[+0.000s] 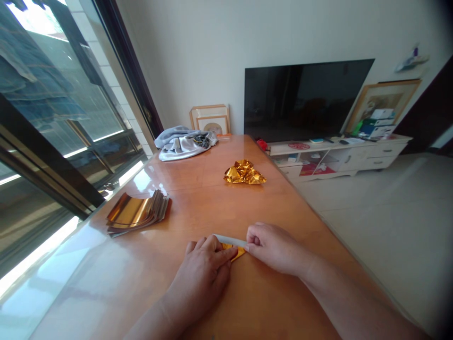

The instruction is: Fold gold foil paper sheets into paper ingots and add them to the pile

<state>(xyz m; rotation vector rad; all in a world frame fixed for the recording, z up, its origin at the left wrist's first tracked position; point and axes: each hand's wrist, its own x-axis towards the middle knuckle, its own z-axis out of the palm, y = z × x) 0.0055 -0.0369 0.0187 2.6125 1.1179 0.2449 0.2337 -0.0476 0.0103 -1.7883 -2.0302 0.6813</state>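
Mid-fold: a folded gold-foil strip [231, 250] held down on the wooden table [198, 208], left hand [201, 278] pressing its left end, right hand [276, 248] pinching its right end — a stack of foil sheets [136, 213] and crumpled gold foil [244, 173] lying further along.

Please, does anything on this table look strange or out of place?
Yes, the crumpled gold foil in the middle of the wooden table looks odd. It lies wadded and creased, while the foil sheets nearer the window sit in a flat, tidy stack.
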